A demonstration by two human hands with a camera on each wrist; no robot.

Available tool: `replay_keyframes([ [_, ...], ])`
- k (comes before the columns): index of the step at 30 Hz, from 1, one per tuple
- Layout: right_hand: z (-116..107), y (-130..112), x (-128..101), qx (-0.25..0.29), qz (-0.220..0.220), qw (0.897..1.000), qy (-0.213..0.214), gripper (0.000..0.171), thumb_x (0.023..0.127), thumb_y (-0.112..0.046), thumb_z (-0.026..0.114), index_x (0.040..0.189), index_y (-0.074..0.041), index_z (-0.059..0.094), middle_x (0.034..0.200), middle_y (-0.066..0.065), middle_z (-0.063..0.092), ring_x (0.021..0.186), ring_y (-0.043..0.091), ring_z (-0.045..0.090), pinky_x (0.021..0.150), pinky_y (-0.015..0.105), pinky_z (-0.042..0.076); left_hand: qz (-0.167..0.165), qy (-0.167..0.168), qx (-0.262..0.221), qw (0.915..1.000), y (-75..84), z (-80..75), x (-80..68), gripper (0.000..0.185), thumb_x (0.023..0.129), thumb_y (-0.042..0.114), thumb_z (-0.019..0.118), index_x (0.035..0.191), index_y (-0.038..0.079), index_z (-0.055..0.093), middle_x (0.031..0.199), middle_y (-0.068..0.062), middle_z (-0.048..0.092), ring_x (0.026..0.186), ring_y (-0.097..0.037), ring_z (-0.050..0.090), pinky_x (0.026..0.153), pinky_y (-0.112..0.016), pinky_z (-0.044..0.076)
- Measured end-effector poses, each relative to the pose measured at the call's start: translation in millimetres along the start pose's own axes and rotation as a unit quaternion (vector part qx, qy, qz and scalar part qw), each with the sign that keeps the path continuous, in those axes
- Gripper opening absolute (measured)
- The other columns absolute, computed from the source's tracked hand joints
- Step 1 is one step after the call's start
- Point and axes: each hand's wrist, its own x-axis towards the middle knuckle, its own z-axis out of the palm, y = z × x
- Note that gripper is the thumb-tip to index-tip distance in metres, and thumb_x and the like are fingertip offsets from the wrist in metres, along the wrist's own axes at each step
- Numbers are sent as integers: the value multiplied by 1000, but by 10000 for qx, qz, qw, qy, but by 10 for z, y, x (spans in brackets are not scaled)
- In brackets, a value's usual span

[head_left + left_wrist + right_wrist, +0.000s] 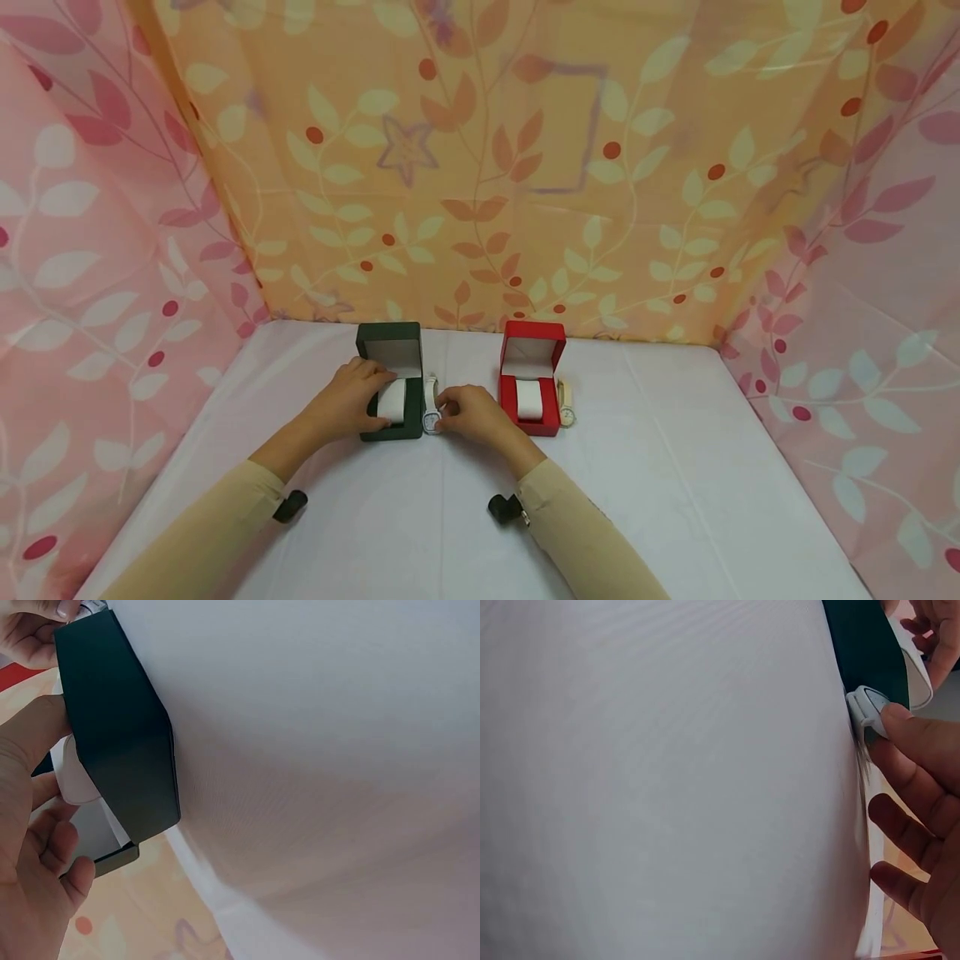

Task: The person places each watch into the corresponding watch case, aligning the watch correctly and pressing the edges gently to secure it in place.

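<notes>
Right hand (476, 412): thumb and forefinger pinch the white watch (432, 419) at its case, other fingers loosely bent. Watch lies just beside the green box (414, 412) on the white tablecloth (637, 500). Left hand (348, 398) straddles the white cushion (392, 404) in that box; looks like a thumb-and-finger grip, contact partly hidden. Farther right: red box (551, 408), pale cushion (529, 398) inside, beige watch (566, 407) alongside. Progress: both boxes stand open, no watch on either cushion yet.
</notes>
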Motion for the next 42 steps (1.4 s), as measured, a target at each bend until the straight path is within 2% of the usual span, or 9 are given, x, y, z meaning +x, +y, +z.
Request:
replay_keyframes([
  [10,-10,-13,-33,357,-53,9993,79,18,86,-15,82,103,-13,76,83,-7,68,79,5,58,73,22,49,134,446,58,9989,17,5,-52,76,71,42,94,131,7,64,125,-11,59,121,-31,48,103,-53,41],
  [18,-24,-26,-81,816,57,9964,222,16,89,-13,79,105,-12,76,85,-4,69,79,9,60,68,23,52,-269,635,-290,9972,19,-1,-114,78,71,40,93,133,7,60,132,-13,55,125,-35,44,101,-57,39],
  [21,-46,-19,-99,751,74,9966,327,16,90,-15,78,106,-15,77,87,-6,69,84,10,60,73,25,52,-380,753,-533,9950,42,-55,-138,76,72,37,92,134,9,59,132,-11,53,125,-34,43,100,-56,37],
  [29,-185,-12,-224,821,235,9944,618,19,91,-19,77,109,-17,76,94,-7,70,98,20,62,83,34,50,-378,971,-911,9904,194,-173,-181,72,73,30,92,133,10,58,132,-13,52,127,-37,41,100,-57,35],
  [36,-318,38,-393,1051,78,9906,870,21,89,-19,80,110,-17,75,96,-6,71,102,25,64,94,47,50,-288,979,-1145,9882,327,-190,-201,74,76,30,91,138,12,55,137,-13,52,130,-36,40,104,-58,33],
  [40,-410,43,-511,995,67,9897,1032,23,89,-21,81,110,-18,74,95,-8,71,102,29,63,92,45,50,-217,1024,-1125,9881,407,-198,-208,74,77,29,90,138,12,54,136,-11,55,129,-35,43,104,-58,35],
  [42,-452,44,-577,960,115,9893,1097,22,89,-22,81,110,-21,74,96,-9,69,100,30,62,85,40,51,-162,1045,-1086,9884,448,-196,-208,74,77,30,90,139,12,54,135,-10,57,128,-33,45,103,-57,37],
])
